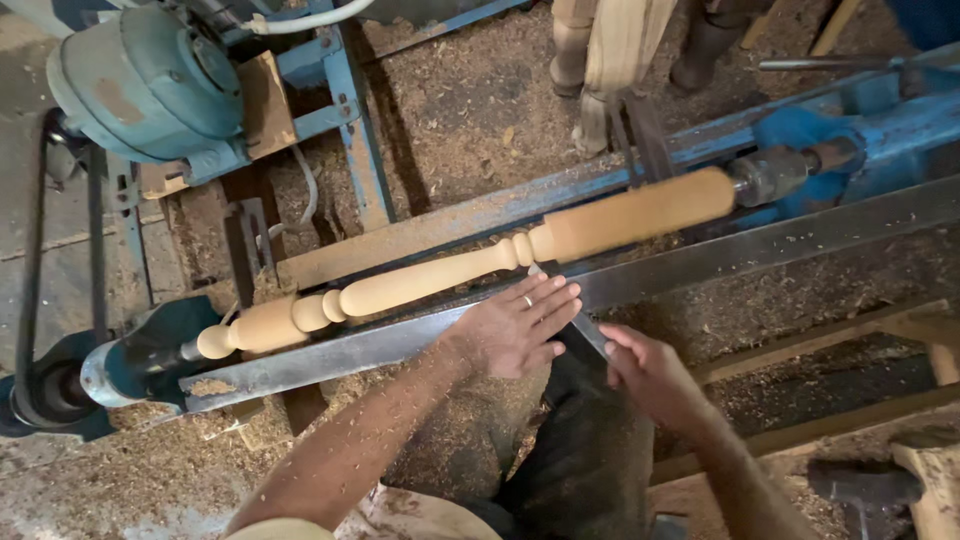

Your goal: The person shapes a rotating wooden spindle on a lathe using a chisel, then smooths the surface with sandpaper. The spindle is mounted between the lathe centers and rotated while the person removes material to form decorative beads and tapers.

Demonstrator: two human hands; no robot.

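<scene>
A long wooden spindle lies level between the two ends of a blue lathe, gripped at its right end by the metal centre and at its left end by the head near the motor, so it is held firm along its own axis. Beads and a ball are already cut into its left part; its right part is a plain cylinder.

A flat steel bar runs just in front of the spindle, along its whole length, and serves as a rest. The left hand lies flat on this bar with fingers straight and close together, pressing down on the blade of a chisel, most likely to steady it against the bar. The chisel's tip meets the spindle beside the small beads, where the shaped part ends. The right hand is curled around the chisel's handle end, lower and nearer the body, which would let it steer the angle of the tip.

Wood shavings cover the floor, the lathe frame and the forearms. Turned posts stand behind the lathe.
</scene>
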